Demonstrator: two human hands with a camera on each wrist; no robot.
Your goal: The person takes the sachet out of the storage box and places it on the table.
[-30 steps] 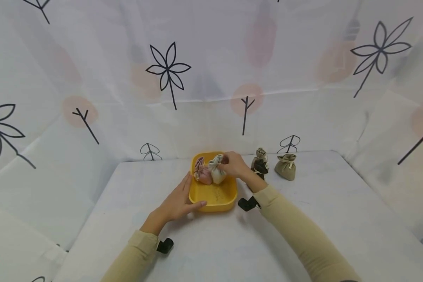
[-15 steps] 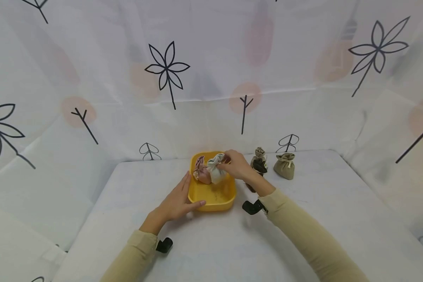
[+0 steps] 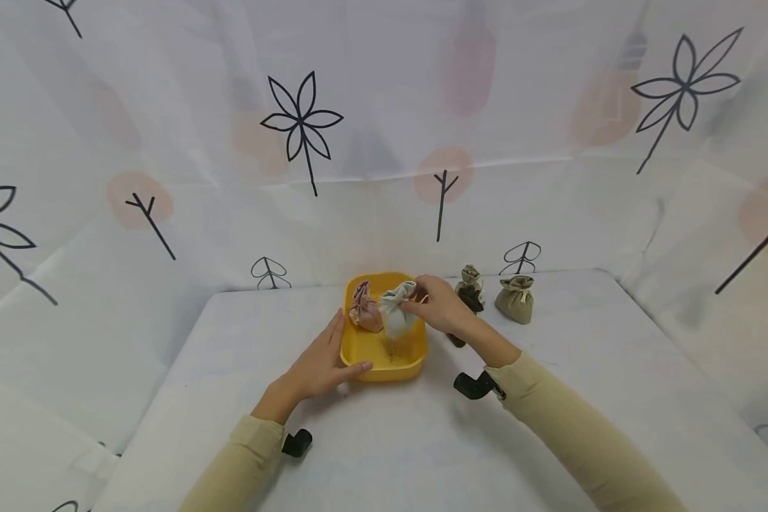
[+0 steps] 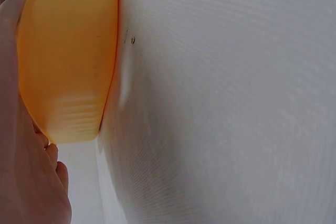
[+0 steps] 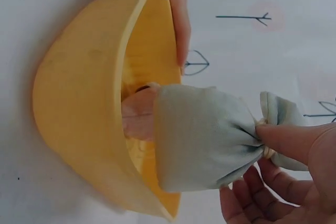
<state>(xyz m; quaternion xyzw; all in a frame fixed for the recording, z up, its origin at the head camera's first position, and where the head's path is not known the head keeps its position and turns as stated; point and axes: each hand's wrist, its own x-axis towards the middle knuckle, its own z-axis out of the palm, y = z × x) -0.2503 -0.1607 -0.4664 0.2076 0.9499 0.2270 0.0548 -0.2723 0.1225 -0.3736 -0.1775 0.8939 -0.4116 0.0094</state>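
Note:
In the head view a yellow plastic tub (image 3: 393, 373) stands on the table. My left hand (image 3: 316, 363) lies along its left side, fingers straight against the wall and thumb at the near rim. My right hand (image 3: 444, 307) pinches the neck of a pale green drawstring pouch (image 5: 205, 135) between thumb and fingers. In the right wrist view this pouch hangs at the tub's opening, its bottom near the rim. A pink drawstring pouch (image 3: 365, 313) sits inside the tub, partly hidden behind the pale green one in the right wrist view.
Right of the tub stand an olive-brown drawstring pouch (image 3: 516, 299) and a beige one (image 3: 470, 277). A dark pouch (image 3: 471, 297) is beside the beige one, partly hidden by my right forearm. A patterned white cloth (image 3: 358, 213) rises behind the table.
My right hand has lifted the pale green pouch from beside the pink pouch and shifted it slightly right. My left hand has stayed on the tub.

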